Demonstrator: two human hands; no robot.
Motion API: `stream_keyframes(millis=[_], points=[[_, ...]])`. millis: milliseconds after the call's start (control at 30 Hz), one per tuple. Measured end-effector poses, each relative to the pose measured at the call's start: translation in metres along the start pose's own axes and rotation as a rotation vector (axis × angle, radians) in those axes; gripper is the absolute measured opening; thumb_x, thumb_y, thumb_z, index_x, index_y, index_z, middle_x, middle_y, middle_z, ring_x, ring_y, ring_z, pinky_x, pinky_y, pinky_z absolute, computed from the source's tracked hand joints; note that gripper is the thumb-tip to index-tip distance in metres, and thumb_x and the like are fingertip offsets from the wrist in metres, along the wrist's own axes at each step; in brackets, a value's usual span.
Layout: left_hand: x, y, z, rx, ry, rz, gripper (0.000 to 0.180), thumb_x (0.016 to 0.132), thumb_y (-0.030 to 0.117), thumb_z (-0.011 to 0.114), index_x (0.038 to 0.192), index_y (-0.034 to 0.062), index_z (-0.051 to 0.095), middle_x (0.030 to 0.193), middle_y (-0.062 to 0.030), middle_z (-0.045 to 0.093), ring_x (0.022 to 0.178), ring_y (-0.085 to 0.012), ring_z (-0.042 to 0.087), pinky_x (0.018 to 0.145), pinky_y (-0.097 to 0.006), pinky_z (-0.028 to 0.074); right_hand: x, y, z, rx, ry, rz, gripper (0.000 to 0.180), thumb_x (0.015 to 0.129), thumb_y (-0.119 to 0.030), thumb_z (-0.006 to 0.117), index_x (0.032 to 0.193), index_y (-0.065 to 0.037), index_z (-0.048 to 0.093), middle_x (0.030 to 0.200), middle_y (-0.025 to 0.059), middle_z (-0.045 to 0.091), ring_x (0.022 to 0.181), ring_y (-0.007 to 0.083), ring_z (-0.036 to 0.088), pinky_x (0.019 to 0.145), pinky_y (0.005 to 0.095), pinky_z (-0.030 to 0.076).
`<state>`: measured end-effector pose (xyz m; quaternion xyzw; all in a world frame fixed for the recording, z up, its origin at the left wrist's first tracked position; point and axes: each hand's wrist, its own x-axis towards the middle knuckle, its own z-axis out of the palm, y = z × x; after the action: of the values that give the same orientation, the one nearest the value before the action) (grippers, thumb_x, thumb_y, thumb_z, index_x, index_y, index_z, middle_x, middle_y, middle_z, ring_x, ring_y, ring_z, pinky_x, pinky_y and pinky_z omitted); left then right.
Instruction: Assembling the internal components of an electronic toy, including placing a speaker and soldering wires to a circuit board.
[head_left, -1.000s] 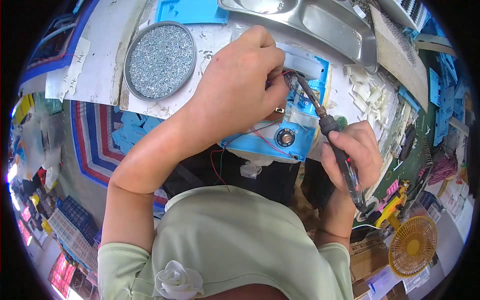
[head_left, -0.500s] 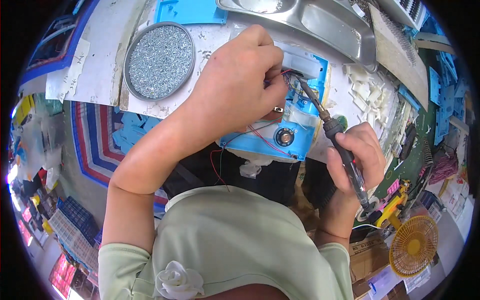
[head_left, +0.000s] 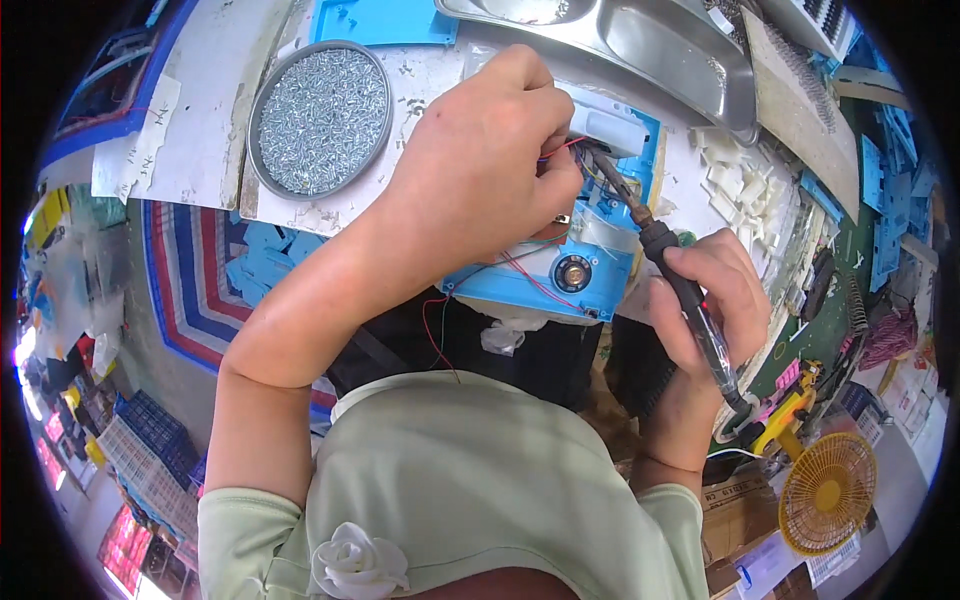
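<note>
My left hand point(head_left: 490, 160) is closed in a pinch over a blue plastic housing point(head_left: 610, 290), and a thin red wire point(head_left: 562, 148) comes out at its fingertips. The hand hides much of the housing's inside. In my right hand point(head_left: 730, 300) is a soldering iron point(head_left: 685, 285) with a dark handle, held slantwise like a pen. Its tip is among the wires close to my left fingertips; whether it touches them I cannot make out. A small round speaker point(head_left: 573, 273) sits in the near part of the housing, with red wires beside it.
A round tray point(head_left: 318, 120) of small metal screws stands left of my left hand. Beyond the housing is a steel compartment tray point(head_left: 670, 50). White plastic pieces point(head_left: 740, 185) lie to the right. Another blue panel point(head_left: 385, 22) lies at the far edge, and a yellow fan point(head_left: 827, 493) stands lower right.
The soldering iron and my right hand have shifted slightly left, bringing the tip nearer my left fingertips. My left hand has moved slightly up and right, still pinched.
</note>
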<state>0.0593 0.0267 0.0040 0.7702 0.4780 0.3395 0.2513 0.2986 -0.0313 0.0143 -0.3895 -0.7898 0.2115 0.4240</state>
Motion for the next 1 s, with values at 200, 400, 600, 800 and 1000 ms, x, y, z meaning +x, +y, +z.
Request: stream_keyframes(millis=[200, 400, 600, 800, 1000], points=[[0.001, 0.003, -0.002, 0.044, -0.034, 0.009, 0.009, 0.076, 0.007, 0.065, 0.077, -0.0020, 0.065, 0.090, -0.0170, 0.060, 0.078, -0.0365, 0.064, 0.073, -0.045, 0.054, 0.002, -0.001, 0.000, -0.008, -0.003, 0.000, 0.034, 0.071, 0.002, 0.080, 0.103, 0.000, 0.069, 0.070, 0.0106, 0.062, 0.058, 0.0248, 0.055, 0.055, 0.0334, 0.043], [0.001, 0.000, 0.002, 0.041, 0.010, 0.040, 0.011, 0.076, 0.006, 0.068, 0.076, -0.0012, 0.060, 0.088, -0.0136, 0.057, 0.073, -0.0325, 0.061, 0.067, -0.041, 0.052, 0.001, -0.003, -0.001, -0.008, 0.000, 0.036, 0.035, 0.072, 0.002, 0.081, 0.104, 0.000, 0.069, 0.072, 0.0107, 0.063, 0.061, 0.0246, 0.057, 0.056, 0.0332, 0.044], [0.001, 0.000, 0.003, 0.035, 0.025, 0.027, 0.014, 0.076, 0.006, 0.069, 0.075, -0.0004, 0.057, 0.087, -0.0120, 0.056, 0.071, -0.0308, 0.059, 0.064, -0.039, 0.050, 0.000, -0.003, -0.003, 0.001, -0.016, 0.051, 0.036, 0.073, 0.001, 0.082, 0.106, 0.000, 0.069, 0.073, 0.0105, 0.064, 0.062, 0.0240, 0.058, 0.058, 0.0330, 0.044], [0.000, 0.001, 0.003, 0.048, 0.024, 0.037, 0.015, 0.075, 0.005, 0.070, 0.075, -0.0003, 0.056, 0.087, -0.0128, 0.056, 0.072, -0.0322, 0.059, 0.065, -0.039, 0.050, -0.001, -0.004, -0.004, 0.004, -0.022, 0.043, 0.036, 0.073, 0.001, 0.082, 0.107, 0.001, 0.068, 0.072, 0.0104, 0.064, 0.062, 0.0240, 0.058, 0.059, 0.0331, 0.045], [0.000, 0.002, 0.003, 0.047, 0.021, 0.022, 0.016, 0.075, 0.005, 0.071, 0.075, -0.0004, 0.055, 0.087, -0.0130, 0.055, 0.072, -0.0325, 0.059, 0.066, -0.039, 0.050, -0.006, -0.008, -0.011, 0.015, -0.016, 0.044, 0.036, 0.073, 0.002, 0.081, 0.107, 0.001, 0.068, 0.071, 0.0106, 0.063, 0.061, 0.0244, 0.057, 0.059, 0.0334, 0.045]])
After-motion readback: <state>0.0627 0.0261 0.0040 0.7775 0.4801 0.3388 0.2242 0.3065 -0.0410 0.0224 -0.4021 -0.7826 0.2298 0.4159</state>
